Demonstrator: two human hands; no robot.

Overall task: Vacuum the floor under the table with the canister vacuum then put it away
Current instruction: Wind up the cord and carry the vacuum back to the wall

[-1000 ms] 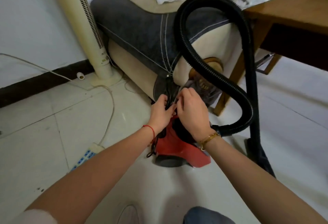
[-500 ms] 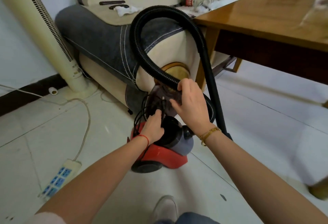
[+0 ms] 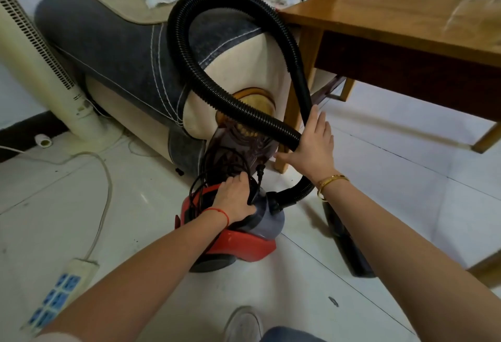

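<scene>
The red and grey canister vacuum [image 3: 252, 244] stands on the white tile floor beside the sofa end. Its black ribbed hose [image 3: 189, 16] arches up in a big loop and comes back down to the canister front. The black floor nozzle [image 3: 349, 246] lies on the tiles to the right. My left hand [image 3: 233, 200] rests on top of the canister, fingers curled into the bundled black power cord [image 3: 217, 162]. My right hand [image 3: 311, 146] touches the hose with straight fingers where the hose crosses the wand. The wooden table [image 3: 393, 16] stands at the right.
A grey and cream sofa [image 3: 113, 51] fills the back, with a cream tower fan [image 3: 35, 65] to its left. A white power strip [image 3: 54, 295] and its cable lie on the floor at the left. My shoe [image 3: 244, 322] shows at the bottom.
My right hand left the top of the canister, moved up and right to the hose, and straightened its fingers. My left hand sank onto the cord bundle on the canister.
</scene>
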